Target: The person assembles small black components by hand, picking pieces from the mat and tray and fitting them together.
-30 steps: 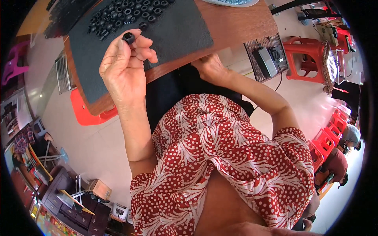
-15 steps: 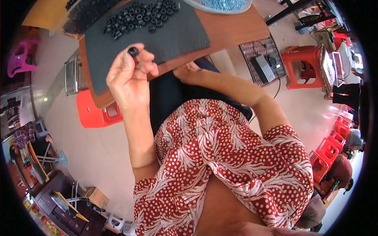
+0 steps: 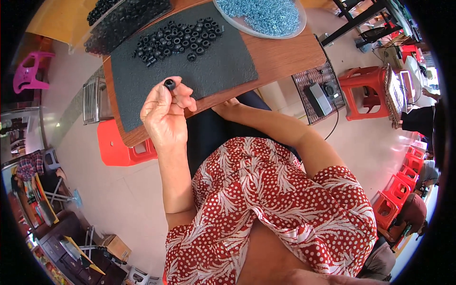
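Raised over the near edge of the black mat (image 3: 223, 71), my left hand (image 3: 166, 116) pinches a small round black ring-like piece (image 3: 169, 84) between thumb and index finger. Its other fingers are half curled. Beyond it, many similar black rings (image 3: 178, 40) lie loose in a pile on the mat. My right hand (image 3: 228, 106) is low at the table's front edge, above my dark-clothed lap. The table edge hides its fingers, so I cannot see what they hold.
A clear bag or box of black pieces (image 3: 126, 23) stands at the table's far left. At the far right is a white dish (image 3: 302, 23) of light blue transparent bits. Red stools (image 3: 114, 145) flank the wooden table (image 3: 280, 64); a rack (image 3: 308, 76) holds a power adapter (image 3: 320, 99).
The table and both hands sit lower in the picture, as the view has tilted. My left hand keeps its pinch on the black ring. The right hand's fingers are more hidden by the table edge.
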{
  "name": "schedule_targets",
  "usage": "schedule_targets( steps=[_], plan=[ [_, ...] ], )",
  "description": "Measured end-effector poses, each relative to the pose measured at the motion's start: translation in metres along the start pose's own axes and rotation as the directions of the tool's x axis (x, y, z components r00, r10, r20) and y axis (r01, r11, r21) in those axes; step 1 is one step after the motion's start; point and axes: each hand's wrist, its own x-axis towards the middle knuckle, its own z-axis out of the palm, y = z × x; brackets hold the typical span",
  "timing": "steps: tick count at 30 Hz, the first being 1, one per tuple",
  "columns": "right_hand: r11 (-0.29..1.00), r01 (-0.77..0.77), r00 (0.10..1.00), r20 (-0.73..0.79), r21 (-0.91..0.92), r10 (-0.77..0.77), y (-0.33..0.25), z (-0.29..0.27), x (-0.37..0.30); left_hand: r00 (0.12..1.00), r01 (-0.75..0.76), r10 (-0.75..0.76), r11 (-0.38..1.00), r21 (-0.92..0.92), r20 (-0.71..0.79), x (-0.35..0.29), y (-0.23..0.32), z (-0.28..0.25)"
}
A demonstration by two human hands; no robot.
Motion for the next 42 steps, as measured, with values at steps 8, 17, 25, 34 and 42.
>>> schedule_targets(
  steps=[8,17,25,34,42],
  plan=[
    [0.997,0.03,0.998,0.054,0.065,-0.034,0.02,0.037,0.014,0.999,-0.038,0.038,0.999,-0.008,0.006,-0.002,0.007,0.0],
    [0.872,0.337,0.893,-0.414,0.355,-0.177,-0.013,-0.103,-0.118,0.997,0.068,-0.068,0.998,-0.014,-0.03,-0.006,-0.003,-0.005],
    [0.956,0.29,0.716,-0.671,0.033,-0.194,-0.004,-0.183,-0.032,0.987,0.152,-0.153,0.988,-0.028,-0.042,0.0,-0.016,0.0],
    [0.984,0.174,0.716,-0.68,-0.041,-0.155,0.009,-0.181,-0.018,0.988,0.149,-0.151,0.987,-0.066,-0.024,0.01,-0.016,0.0],
    [0.918,-0.233,0.77,-0.638,-0.321,-0.027,0.02,-0.191,-0.007,0.984,0.179,-0.179,0.979,-0.098,0.005,0.019,-0.02,0.002]
  ],
)
